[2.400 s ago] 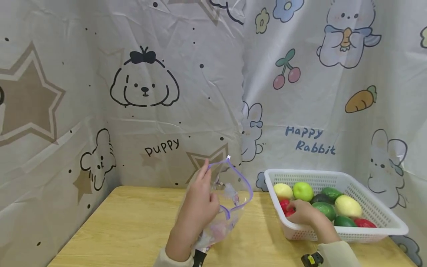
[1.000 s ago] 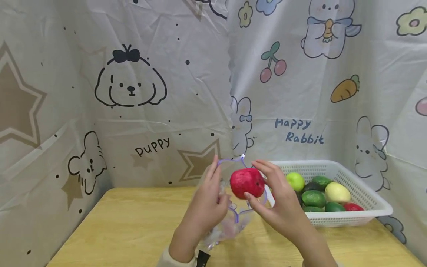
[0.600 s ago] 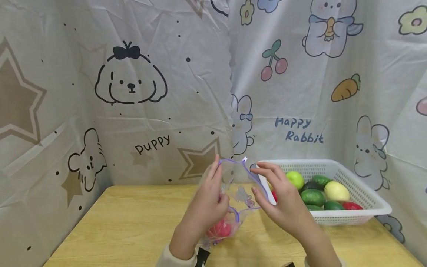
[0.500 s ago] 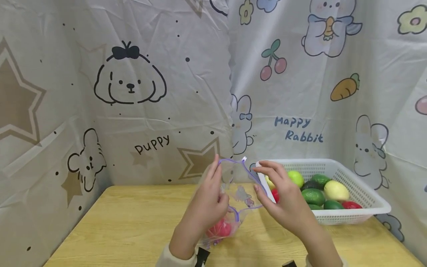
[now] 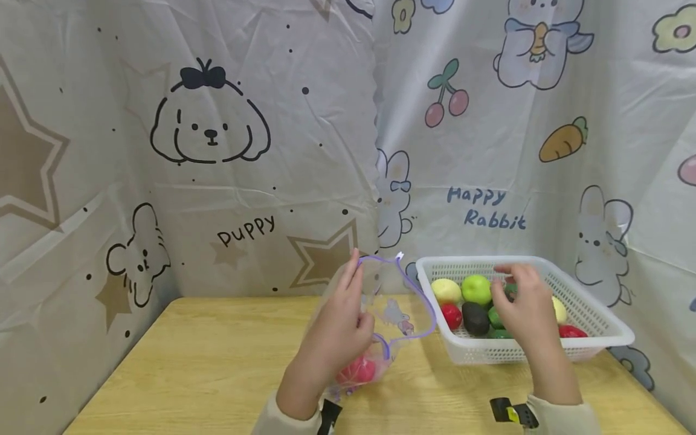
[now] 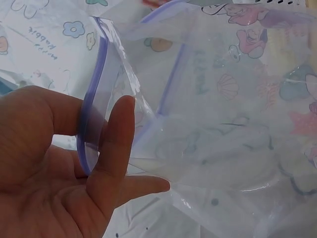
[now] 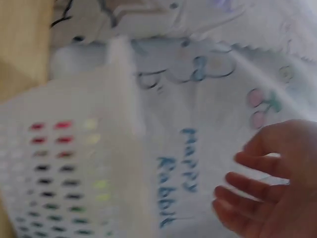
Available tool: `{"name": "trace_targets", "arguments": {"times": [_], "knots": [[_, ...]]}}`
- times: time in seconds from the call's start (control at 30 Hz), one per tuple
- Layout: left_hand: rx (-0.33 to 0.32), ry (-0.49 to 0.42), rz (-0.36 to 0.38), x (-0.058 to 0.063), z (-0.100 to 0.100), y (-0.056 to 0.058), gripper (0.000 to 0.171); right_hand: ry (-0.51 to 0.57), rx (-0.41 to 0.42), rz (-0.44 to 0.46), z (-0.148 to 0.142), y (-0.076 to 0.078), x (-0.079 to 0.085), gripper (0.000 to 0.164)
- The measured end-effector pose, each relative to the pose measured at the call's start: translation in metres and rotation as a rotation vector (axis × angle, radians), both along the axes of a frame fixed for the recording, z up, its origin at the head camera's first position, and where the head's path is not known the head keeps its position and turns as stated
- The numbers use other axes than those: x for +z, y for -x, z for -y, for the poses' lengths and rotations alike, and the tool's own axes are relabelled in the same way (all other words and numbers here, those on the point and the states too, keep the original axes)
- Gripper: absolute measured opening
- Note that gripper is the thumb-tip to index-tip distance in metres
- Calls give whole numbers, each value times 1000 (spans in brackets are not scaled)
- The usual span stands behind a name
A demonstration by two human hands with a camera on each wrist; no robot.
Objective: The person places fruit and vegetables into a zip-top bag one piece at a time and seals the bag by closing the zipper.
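My left hand (image 5: 333, 329) holds a clear zip-lock bag (image 5: 401, 307) by its purple-edged rim, keeping the mouth spread. In the left wrist view the purple zip strip (image 6: 92, 94) runs between the fingers and thumb. A round red fruit (image 5: 360, 370) lies low inside the bag, partly behind the wrist. Over the white basket (image 5: 489, 351) hovers my right hand (image 5: 526, 307), fingers loosely bent and holding nothing. Beneath and beside it lie a green apple (image 5: 476, 290), a dark avocado (image 5: 475, 319) and a red fruit (image 5: 451, 316). The hand hides other green pieces.
Pale yellow fruit (image 5: 446, 291) sits in the basket's back left corner, and another red piece (image 5: 573, 331) near its front right. The wooden table (image 5: 217, 362) extends left of the bag. A printed curtain (image 5: 304, 181) closes off the back and sides.
The right hand brought a red fruit from the basket to the bag and let it drop inside. It then moved right, back over the basket. The left hand kept its hold on the rim.
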State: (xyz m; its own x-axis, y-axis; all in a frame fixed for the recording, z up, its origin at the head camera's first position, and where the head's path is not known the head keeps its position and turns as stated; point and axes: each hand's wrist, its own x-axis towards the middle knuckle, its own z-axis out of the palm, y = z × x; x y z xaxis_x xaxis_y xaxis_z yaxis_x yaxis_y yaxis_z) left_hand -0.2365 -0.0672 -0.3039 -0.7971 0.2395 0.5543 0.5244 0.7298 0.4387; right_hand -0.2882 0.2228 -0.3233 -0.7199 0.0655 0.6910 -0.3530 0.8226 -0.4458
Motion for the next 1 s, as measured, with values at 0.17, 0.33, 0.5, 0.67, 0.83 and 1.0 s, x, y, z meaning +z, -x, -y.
{"name": "trace_targets", "arguments": {"times": [0.17,0.33,0.5,0.67,0.83,1.0], "knots": [[4,6,8,-1,1,-1,76,-104,-94,257,-14,20,-36,32],[-6,-8,14,0,3,-2,77,-128,-215,497,-21,29,-55,61],[0,-17,15,3,3,-1,77,-183,-235,652,-32,34,-58,83],[0,-13,19,4,1,0,78,-199,-227,691,-36,35,-57,86],[2,-7,17,4,2,0,79,-224,-214,713,-33,32,-55,83],[7,-6,30,4,4,0,79,-228,-130,763,-28,29,-52,93]]}}
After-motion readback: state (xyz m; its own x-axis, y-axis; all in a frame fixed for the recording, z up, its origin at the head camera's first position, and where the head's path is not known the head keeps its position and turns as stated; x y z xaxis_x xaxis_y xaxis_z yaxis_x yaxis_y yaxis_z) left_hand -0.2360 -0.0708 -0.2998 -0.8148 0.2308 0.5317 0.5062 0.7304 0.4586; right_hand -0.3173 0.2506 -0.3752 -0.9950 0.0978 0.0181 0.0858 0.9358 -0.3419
